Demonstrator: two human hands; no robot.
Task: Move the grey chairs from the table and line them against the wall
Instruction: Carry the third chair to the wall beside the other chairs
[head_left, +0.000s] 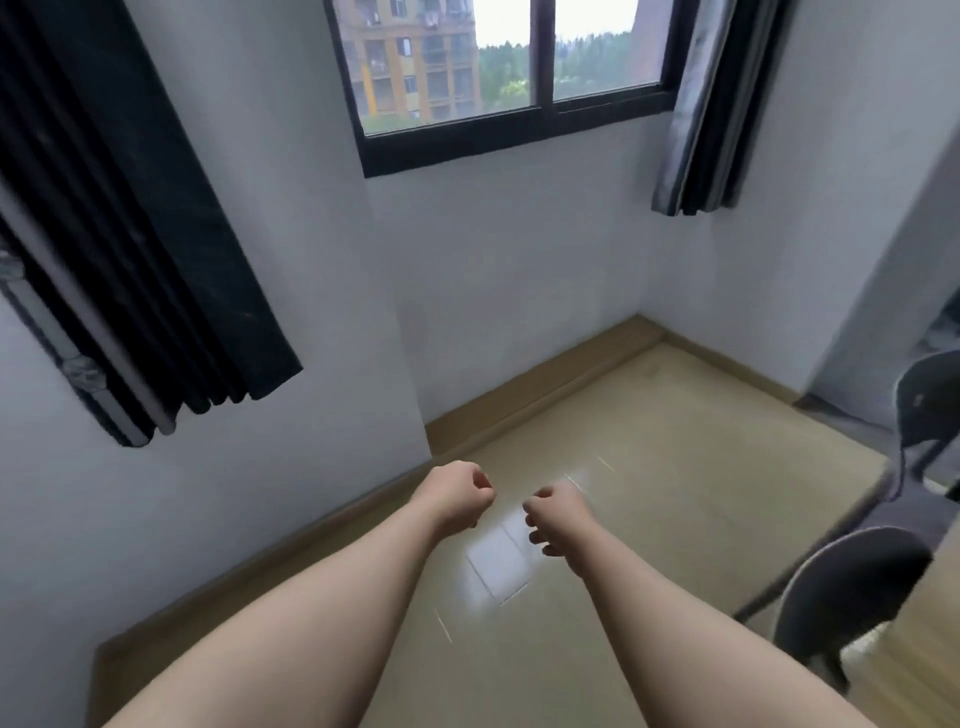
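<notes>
Two grey chairs stand at the right edge of the view. The nearer grey chair (852, 582) shows its rounded back at lower right; the farther grey chair (930, 400) is partly cut off by the frame edge. My left hand (457, 499) and my right hand (558, 517) are stretched out side by side over the beige floor, both curled into loose fists and holding nothing. Both hands are well left of the chairs and touch neither. The white wall (519, 270) under the window lies ahead.
A dark-framed window (519, 67) sits in the far wall, with a dark curtain (706, 104) at its right and another dark curtain (114, 234) on the left wall. A tan skirting board (535, 379) runs along the walls. Shiny beige floor (649, 467) spreads ahead into the corner.
</notes>
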